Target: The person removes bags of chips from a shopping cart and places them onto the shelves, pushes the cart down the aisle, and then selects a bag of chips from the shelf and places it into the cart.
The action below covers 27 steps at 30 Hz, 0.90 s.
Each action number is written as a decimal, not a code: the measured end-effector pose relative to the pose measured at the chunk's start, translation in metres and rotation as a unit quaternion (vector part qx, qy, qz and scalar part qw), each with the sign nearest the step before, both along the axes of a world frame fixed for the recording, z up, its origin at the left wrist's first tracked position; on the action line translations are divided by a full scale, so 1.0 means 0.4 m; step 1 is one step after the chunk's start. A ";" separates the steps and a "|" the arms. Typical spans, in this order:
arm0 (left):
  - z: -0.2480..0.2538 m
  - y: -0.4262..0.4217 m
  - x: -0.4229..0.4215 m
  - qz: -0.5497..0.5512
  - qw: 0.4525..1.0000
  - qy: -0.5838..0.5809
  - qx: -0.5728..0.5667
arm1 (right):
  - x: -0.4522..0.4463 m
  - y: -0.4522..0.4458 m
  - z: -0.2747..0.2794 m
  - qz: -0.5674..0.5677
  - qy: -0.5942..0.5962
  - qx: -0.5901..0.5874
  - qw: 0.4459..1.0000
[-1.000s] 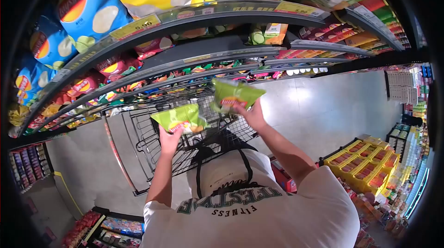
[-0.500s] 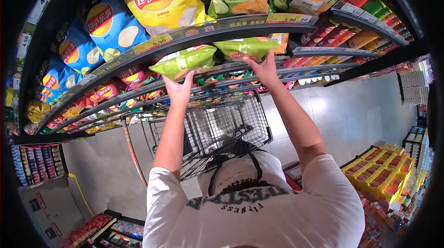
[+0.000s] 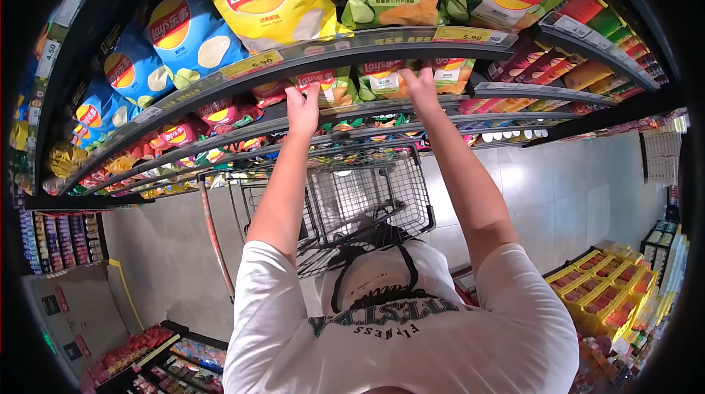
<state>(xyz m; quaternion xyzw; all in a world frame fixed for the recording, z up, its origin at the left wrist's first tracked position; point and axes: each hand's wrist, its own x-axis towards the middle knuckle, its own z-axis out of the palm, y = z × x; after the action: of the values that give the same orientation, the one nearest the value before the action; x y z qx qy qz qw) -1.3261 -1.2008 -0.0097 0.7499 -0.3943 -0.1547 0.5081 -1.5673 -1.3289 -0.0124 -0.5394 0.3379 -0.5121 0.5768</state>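
Note:
On the second shelf, a green chip bag [image 3: 336,90] stands upright with its front facing me. My left hand [image 3: 302,106] grips its left edge, thumb on the front and the other fingers partly hidden. Beside it stands another green chip bag [image 3: 382,83], its label showing. My right hand [image 3: 422,91] is closed at this bag's right edge, thumb across the front. A third green chip bag [image 3: 453,75] is just right of that hand, partly covered by it.
Above, the upper shelf edge [image 3: 352,47] juts out over my hands, with a yellow chip bag [image 3: 275,1] and blue chip bags [image 3: 192,34] on it. A wire shopping cart [image 3: 363,196] stands between me and the shelves. Yellow display boxes [image 3: 606,291] are at right.
Both green bags have gone from tilted at the shelf's front edge to upright on the shelf, farther in. My hands moved with them; the left also shifted right. The view tilted slightly.

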 end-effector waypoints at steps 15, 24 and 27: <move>-0.093 0.559 0.018 0.060 0.998 0.031 -0.021 | -0.284 0.448 -0.245 0.088 0.388 -0.103 0.912; -0.065 1.235 0.213 0.300 0.852 -0.269 0.334 | -0.639 0.563 -0.600 0.294 0.570 0.410 0.649; -0.173 1.403 0.309 0.334 0.834 -0.159 0.410 | -0.660 0.533 -0.689 0.320 0.584 0.259 0.699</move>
<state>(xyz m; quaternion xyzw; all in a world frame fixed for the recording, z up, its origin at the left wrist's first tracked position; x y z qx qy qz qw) -1.2024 -0.6397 -0.0789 0.9898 -0.0958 -0.0017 0.1057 -1.8312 -1.1157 -0.2880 -0.6351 0.5334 0.2291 0.5095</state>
